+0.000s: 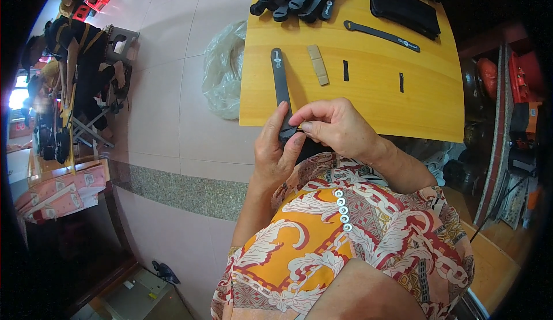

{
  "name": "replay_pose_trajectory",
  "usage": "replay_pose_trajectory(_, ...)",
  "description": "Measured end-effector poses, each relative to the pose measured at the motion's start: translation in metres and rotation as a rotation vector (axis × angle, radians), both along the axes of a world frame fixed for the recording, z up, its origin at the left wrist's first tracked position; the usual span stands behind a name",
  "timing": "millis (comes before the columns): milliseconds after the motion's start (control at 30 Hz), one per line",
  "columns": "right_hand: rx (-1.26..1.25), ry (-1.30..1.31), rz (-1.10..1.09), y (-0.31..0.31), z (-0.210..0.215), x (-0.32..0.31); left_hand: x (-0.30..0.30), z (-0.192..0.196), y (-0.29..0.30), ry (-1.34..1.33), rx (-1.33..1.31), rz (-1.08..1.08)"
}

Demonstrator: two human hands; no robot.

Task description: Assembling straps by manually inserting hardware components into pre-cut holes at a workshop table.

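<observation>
The left hand (273, 150) has its fingers curled around the near end of a dark strap (280, 86), thumb upright along it. The right hand (334, 127) pinches the same end from the right, fingertips closed. Beyond the fingers the strap extends onto the wooden table (368, 101), beside a tan block (318, 65).

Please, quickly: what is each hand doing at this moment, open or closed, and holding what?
Left hand: closed around the lower end of the dark strap.
Right hand: fingers pinched on the same strap's end, near the wooden table edge.
</observation>
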State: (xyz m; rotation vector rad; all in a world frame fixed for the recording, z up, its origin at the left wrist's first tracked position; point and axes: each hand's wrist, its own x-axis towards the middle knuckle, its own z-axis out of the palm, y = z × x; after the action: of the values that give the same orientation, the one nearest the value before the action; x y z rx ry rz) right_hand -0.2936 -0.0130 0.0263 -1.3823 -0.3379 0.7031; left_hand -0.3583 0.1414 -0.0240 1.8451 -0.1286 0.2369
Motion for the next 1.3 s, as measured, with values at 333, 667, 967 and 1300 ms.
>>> replay_pose_trajectory(333, 0.235, 0.692, 0.05, -0.005, -0.013, 0.012, 0.007, -0.003, 0.0, -0.249, 0.201, -0.018)
replay_pose_trajectory(667, -0.108, -0.808, -0.177, 0.012, -0.023, -0.01, -0.008, 0.006, -0.008, 0.045, -0.208, -0.024)
replay_pose_trajectory(967, -0.168, -1.039, -0.188, 0.014, -0.021, -0.001, -0.005, -0.001, -0.013, -0.015, -0.097, 0.091)
replay_pose_trajectory(1300, -0.163, -0.297, 0.007, 0.016, -0.013, 0.006, -0.001, -0.006, -0.016, 0.097, -0.324, 0.156)
